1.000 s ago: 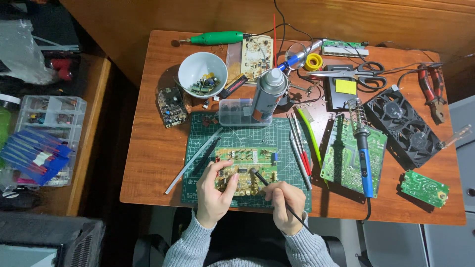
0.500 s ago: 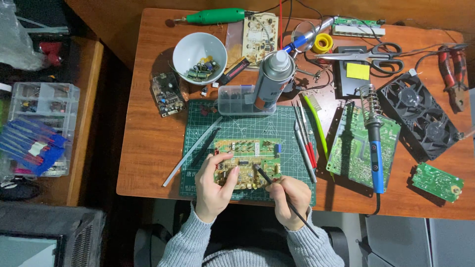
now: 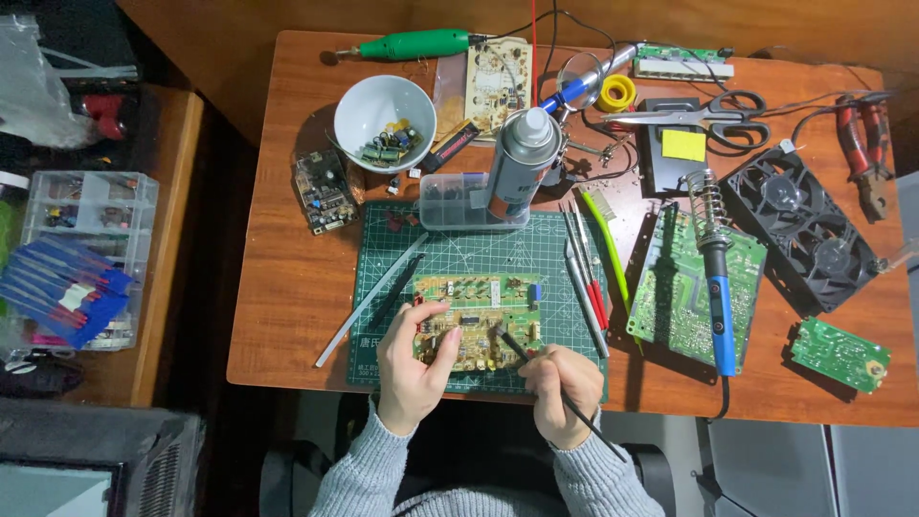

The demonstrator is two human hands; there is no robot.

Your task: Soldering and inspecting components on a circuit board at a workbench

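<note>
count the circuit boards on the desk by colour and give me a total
Yellow-green board under the left hand: 1
Green boards: 2
Cream board: 1
Dark board: 1
Total: 5

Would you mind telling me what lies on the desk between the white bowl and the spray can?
In the head view, a small black and red tool lies slanted between the white bowl and the spray can.

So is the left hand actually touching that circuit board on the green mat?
Touching. The head view shows the left hand with fingers lying across the circuit board.
</note>
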